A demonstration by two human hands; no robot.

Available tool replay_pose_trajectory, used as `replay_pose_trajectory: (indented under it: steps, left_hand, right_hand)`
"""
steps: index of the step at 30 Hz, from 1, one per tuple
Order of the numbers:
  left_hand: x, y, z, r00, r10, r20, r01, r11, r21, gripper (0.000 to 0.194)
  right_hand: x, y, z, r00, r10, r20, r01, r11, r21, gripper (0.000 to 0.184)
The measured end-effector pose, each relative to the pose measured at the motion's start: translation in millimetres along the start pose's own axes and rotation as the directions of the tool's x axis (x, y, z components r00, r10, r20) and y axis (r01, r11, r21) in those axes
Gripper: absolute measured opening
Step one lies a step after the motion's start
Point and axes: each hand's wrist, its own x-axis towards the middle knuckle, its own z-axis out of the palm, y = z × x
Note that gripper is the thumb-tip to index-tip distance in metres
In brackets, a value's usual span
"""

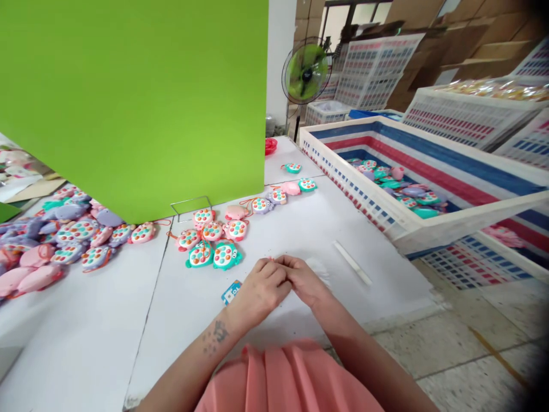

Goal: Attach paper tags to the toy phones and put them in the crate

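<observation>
My left hand (261,289) and my right hand (302,280) meet at the near edge of the white table (107,320), fingers curled and pinched together over something too small to make out. A small blue and white card (231,292) lies just left of my left hand. A clear plastic bag (319,269) lies flat by my right hand. Beyond them sits a cluster of small toy game consoles (212,240) in pink and teal, with orange cords. A white strip (352,262) lies to the right.
A large heap of pink, purple and teal toys (55,240) fills the left. A green board (137,103) stands behind. A white crate (412,226) with more toys sits to the right. Stacked crates (373,68) and a fan (306,71) stand behind it.
</observation>
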Motion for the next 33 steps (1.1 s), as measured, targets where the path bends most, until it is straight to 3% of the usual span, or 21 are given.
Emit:
replay_pose_trajectory:
  steps: [2, 4, 5, 7, 9, 10, 12, 14, 17, 20, 26, 33]
  left_hand:
    - [-0.5, 0.9, 2.3, 1.0, -0.011, -0.009, 0.01, 0.998, -0.065, 0.019]
    - [-2.5, 1.1, 3.5, 0.993, -0.106, -0.049, 0.087, 0.952, -0.293, 0.017]
    - [-4.0, 0.9, 3.9, 0.978, -0.202, -0.06, 0.154, 0.88, -0.45, 0.015]
    - [-7.0, -0.1, 4.7, 0.902, -0.43, -0.026, 0.267, 0.605, -0.75, 0.014]
    - [-9.9, -2.0, 5.6, 0.797, -0.601, 0.054, 0.286, 0.297, -0.911, 0.017]
    - [-11.3, -3.3, 6.1, 0.752, -0.654, 0.081, 0.267, 0.19, -0.945, 0.018]
    - [-14.2, -6.2, 6.9, 0.686, -0.722, 0.093, 0.232, 0.095, -0.968, 0.02]
    - [-17.4, -8.8, 7.2, 0.637, -0.767, 0.082, 0.231, 0.088, -0.969, 0.021]
    - [-22.3, -10.5, 6.8, 0.61, -0.79, 0.066, 0.258, 0.119, -0.959, 0.022]
    - [-25.6, -9.0, 5.5, 0.617, -0.786, 0.04, 0.303, 0.19, -0.934, 0.021]
    - [-26.5, -4.6, 5.4, 0.621, -0.783, 0.029, 0.393, 0.28, -0.876, 0.022]
    - [-30.6, -5.9, 9.8, 0.644, -0.763, 0.055, 0.418, 0.291, -0.86, 0.026]
  right_hand:
    - [-0.5, 0.2, -1.0, 1.0, -0.02, 0.012, 0.021, 0.999, -0.036, 0.016]
    - [-1.3, 0.2, -2.5, 0.997, -0.079, 0.01, 0.079, 0.987, -0.137, 0.014]
    - [-2.0, 0.1, -3.2, 0.991, -0.134, -0.006, 0.129, 0.966, -0.223, 0.013]
    - [-3.8, -0.5, -4.0, 0.953, -0.301, -0.044, 0.257, 0.874, -0.413, 0.012]
    - [-6.5, -1.0, -3.8, 0.886, -0.462, -0.03, 0.378, 0.76, -0.529, 0.011]
    - [-8.2, -1.2, -3.1, 0.864, -0.503, 0.001, 0.424, 0.729, -0.538, 0.012]
    - [-11.9, -1.7, -0.7, 0.858, -0.508, 0.074, 0.472, 0.723, -0.505, 0.014]
    - [-15.4, -2.6, 3.0, 0.857, -0.502, 0.12, 0.487, 0.709, -0.51, 0.016]
    - [-19.3, -5.3, 9.7, 0.792, -0.591, 0.154, 0.548, 0.576, -0.606, 0.014]
    - [-21.4, -8.5, 15.4, 0.723, -0.657, 0.213, 0.592, 0.43, -0.682, 0.014]
    - [-25.9, -11.1, 21.4, 0.655, -0.696, 0.295, 0.585, 0.219, -0.781, 0.014]
    - [-27.9, -12.1, 22.8, 0.644, -0.689, 0.333, 0.571, 0.145, -0.808, 0.017]
